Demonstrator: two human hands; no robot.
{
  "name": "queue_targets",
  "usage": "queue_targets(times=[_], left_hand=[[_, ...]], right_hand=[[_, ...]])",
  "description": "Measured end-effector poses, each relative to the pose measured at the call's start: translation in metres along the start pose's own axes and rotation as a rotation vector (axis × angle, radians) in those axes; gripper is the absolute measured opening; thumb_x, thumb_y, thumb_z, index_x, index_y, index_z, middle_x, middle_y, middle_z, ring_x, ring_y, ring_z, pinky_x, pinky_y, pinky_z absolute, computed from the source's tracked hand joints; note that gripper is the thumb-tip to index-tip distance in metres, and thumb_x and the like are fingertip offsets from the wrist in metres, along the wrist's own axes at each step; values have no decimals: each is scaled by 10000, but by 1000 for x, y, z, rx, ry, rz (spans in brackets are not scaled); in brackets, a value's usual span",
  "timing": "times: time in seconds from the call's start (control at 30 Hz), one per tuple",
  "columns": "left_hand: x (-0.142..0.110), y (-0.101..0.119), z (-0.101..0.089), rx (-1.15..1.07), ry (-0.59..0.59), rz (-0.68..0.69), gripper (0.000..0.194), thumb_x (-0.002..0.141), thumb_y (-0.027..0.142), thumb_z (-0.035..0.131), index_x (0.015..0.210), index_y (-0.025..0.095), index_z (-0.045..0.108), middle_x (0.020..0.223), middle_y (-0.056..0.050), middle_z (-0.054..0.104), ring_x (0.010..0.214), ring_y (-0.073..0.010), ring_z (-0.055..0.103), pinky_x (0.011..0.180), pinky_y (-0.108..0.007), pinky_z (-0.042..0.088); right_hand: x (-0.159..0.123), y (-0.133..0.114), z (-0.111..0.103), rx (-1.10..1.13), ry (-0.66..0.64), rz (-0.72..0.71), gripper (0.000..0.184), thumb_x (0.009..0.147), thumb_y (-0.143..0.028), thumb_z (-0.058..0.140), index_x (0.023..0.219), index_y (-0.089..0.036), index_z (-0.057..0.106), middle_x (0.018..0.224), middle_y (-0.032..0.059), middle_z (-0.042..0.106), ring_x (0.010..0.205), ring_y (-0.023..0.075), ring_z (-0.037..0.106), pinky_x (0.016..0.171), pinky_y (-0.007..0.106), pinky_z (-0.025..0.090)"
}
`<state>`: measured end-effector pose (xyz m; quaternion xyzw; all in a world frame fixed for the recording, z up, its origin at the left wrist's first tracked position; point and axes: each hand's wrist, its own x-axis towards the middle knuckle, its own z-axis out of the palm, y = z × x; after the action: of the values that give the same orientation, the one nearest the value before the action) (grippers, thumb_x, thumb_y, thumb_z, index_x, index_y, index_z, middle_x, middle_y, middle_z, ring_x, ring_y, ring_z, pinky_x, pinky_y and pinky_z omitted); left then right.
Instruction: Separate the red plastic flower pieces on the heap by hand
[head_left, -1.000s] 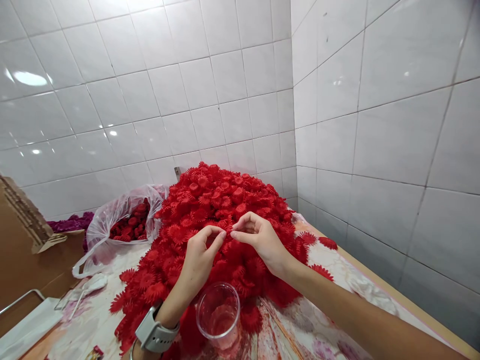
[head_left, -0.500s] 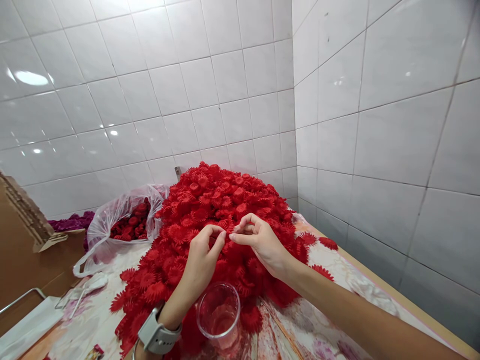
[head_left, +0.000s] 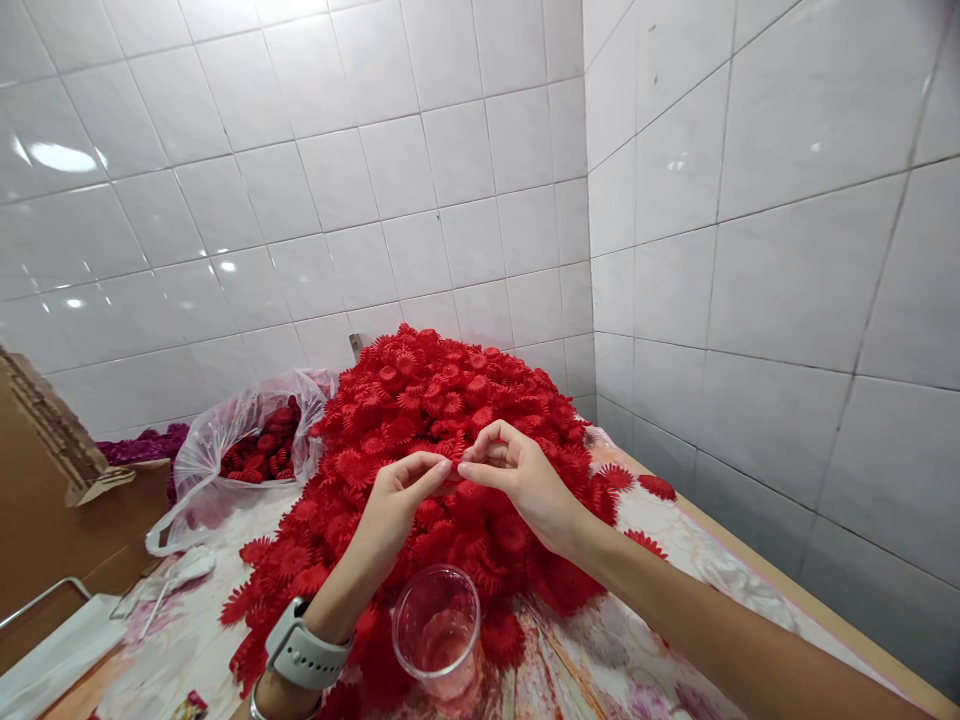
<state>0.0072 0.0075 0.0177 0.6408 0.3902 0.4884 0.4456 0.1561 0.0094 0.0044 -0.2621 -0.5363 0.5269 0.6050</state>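
Note:
A big heap of red fringed flower pieces (head_left: 450, 385) fills the middle of the table. Over its front slope my left hand (head_left: 405, 490), with a watch (head_left: 304, 645) on its wrist, is closed in a pinch of thumb and forefinger. Facing it, my right hand (head_left: 517, 475) pinches as well, its other fingers curled. The two sets of fingertips almost meet, and whatever lies between them is too small and too lost against the red to make out. Below the hands stands a clear plastic cup (head_left: 436, 622) with some liquid in it.
A clear plastic bag (head_left: 206, 455) of darker red pieces sits left of the heap, with purple pieces (head_left: 146, 443) behind. Far left are a cardboard box (head_left: 82, 540) and a white item (head_left: 56, 660). Tiled walls (head_left: 480, 230) close off the back and right.
My left hand and forearm have tilted, the wrist shifting slightly left and its fingers lying flatter. My right hand has barely moved. The heap and cup look the same.

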Motion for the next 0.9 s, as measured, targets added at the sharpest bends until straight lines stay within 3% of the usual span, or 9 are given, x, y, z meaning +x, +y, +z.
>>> queue_targets(times=[0.2, 0.53, 0.9], left_hand=[[1, -2, 0, 17, -4, 9, 201, 694, 341, 637, 731, 152, 695, 692, -19, 679, 708, -151, 594, 727, -261, 454], [-2, 2, 2, 21, -38, -34, 201, 668, 328, 662, 755, 153, 711, 741, -35, 690, 710, -151, 585, 694, -259, 470], [-1, 0, -1, 33, 32, -44, 156, 620, 306, 695, 642, 151, 691, 636, -4, 651, 597, -112, 546, 631, -227, 432]], right_hand=[[1, -1, -1, 89, 1, 25, 258, 565, -169, 716, 672, -196, 483, 664, -51, 598, 662, 97, 532, 708, 268, 405], [5, -3, -3, 354, 5, 183, 246, 504, -111, 701, 584, -176, 479, 579, -46, 592, 604, 85, 517, 694, 251, 380], [1, -8, 0, 223, -8, 139, 205, 569, -204, 701, 614, -180, 502, 603, -42, 563, 601, 97, 492, 653, 268, 375]])
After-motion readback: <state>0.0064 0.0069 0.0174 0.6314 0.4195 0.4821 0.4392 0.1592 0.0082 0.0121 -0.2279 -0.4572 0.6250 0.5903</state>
